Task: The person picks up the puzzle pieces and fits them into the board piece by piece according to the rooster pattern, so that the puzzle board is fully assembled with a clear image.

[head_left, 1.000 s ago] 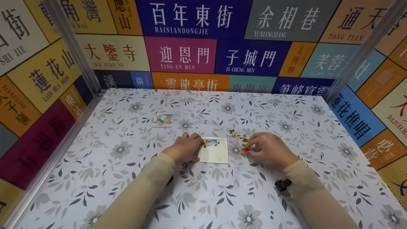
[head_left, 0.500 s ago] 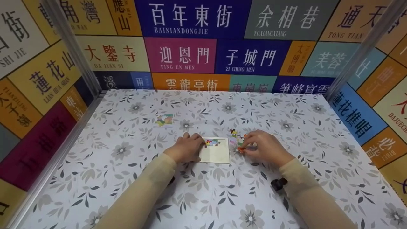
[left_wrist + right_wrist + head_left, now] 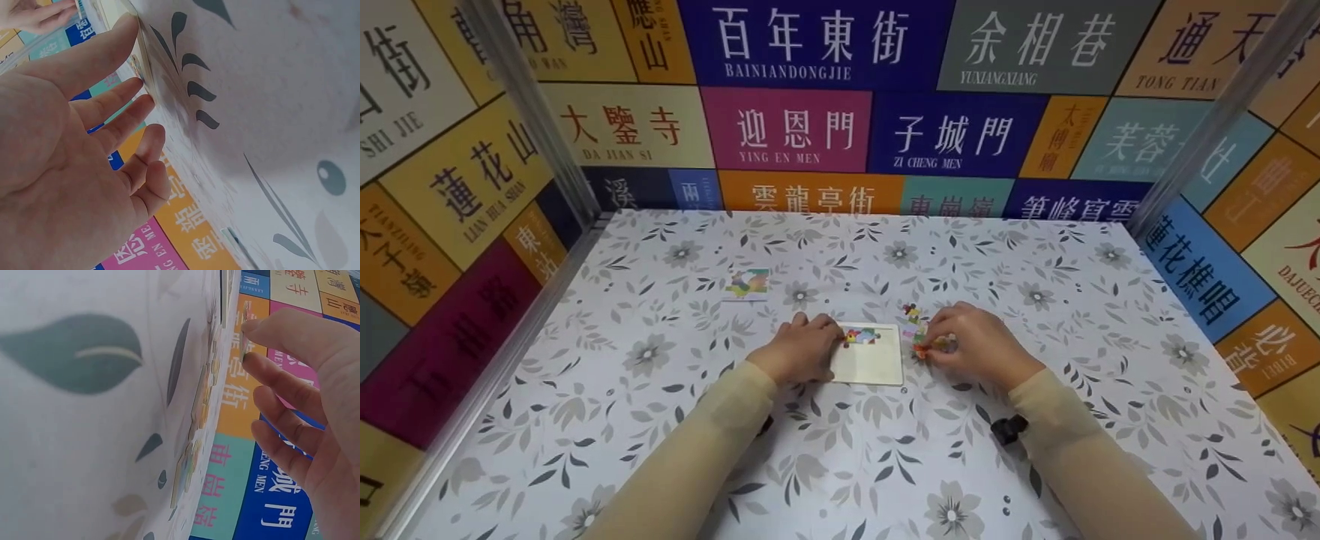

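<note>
My left hand (image 3: 801,350) rests at the left edge of a cream puzzle tray (image 3: 870,367), with thumb and fingertips touching its border. Several joined jigsaw pieces (image 3: 861,336) lie inside along the tray's top. To the right of the tray, my right hand (image 3: 976,341) pinches a jigsaw puzzle piece (image 3: 921,350), orange-red in the head view, between thumb and index finger. The right wrist view shows that piece (image 3: 243,340) edge-on, raised off the table. Loose pieces (image 3: 913,315) lie beside the tray, some hidden behind the right hand.
A small square picture card (image 3: 747,284) lies at the back left of the table, which wears a floral cloth (image 3: 840,465). Walls of coloured street-name panels (image 3: 791,129) enclose the back and sides.
My right hand has moved left toward the tray with the pinched puzzle piece, uncovering loose pieces on its far side. The left hand and tray have stayed in place.
</note>
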Tool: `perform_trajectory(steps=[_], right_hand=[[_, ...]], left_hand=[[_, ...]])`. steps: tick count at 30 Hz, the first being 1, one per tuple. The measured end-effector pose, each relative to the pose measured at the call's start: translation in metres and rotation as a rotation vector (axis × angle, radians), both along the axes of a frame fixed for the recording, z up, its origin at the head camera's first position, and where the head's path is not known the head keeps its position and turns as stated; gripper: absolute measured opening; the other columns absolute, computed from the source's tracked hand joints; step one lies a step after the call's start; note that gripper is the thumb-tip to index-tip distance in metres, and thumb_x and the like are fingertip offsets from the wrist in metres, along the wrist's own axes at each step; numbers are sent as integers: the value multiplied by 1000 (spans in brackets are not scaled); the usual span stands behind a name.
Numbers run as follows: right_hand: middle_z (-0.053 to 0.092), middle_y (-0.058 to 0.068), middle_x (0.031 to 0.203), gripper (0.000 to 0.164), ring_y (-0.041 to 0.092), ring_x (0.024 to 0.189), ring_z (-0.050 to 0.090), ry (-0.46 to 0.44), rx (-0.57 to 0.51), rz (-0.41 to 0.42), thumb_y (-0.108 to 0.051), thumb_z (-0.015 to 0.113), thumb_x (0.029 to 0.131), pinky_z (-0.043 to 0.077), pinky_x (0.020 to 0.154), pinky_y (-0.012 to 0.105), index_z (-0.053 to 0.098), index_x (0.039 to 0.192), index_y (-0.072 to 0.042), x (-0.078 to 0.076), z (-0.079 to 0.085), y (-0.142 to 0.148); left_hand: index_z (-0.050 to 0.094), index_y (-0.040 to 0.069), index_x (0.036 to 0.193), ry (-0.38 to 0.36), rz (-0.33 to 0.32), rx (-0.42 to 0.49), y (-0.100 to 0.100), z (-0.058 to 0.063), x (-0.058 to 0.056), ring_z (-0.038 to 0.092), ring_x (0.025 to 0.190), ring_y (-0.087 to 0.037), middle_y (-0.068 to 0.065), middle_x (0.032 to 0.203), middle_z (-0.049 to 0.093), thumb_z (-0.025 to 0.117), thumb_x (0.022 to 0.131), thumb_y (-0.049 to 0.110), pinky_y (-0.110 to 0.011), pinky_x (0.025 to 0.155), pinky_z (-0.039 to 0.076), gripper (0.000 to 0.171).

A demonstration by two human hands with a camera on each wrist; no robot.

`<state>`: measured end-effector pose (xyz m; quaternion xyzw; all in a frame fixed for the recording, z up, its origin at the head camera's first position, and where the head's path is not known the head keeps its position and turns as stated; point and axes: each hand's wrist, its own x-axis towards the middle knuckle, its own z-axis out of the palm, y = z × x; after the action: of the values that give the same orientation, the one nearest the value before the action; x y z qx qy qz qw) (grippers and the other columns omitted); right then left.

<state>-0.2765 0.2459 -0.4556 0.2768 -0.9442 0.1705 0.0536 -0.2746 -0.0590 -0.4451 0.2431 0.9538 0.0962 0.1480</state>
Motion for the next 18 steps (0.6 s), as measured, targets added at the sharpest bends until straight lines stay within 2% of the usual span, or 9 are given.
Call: perform_trajectory(steps=[10, 18], right_hand=[[71, -13, 102, 4, 13, 104, 63, -23, 5, -10, -30, 81, 89, 54, 94, 39, 83, 92, -27, -5, 6, -11], [72, -13, 103, 5, 13, 104, 64, -18, 24, -1, -26, 79, 89, 54, 92, 39, 82, 91, -29, -8, 3, -21]], left_hand=[[56, 17, 144, -15, 17, -6, 2, 4, -1, 45, 128, -32, -5, 150, 51, 83, 88, 28, -50, 111, 39, 63], [56, 16, 145, -6, 11, 1, 1, -1, 0, 46, 128, -32, -5, 150, 51, 83, 88, 27, -51, 110, 40, 63]])
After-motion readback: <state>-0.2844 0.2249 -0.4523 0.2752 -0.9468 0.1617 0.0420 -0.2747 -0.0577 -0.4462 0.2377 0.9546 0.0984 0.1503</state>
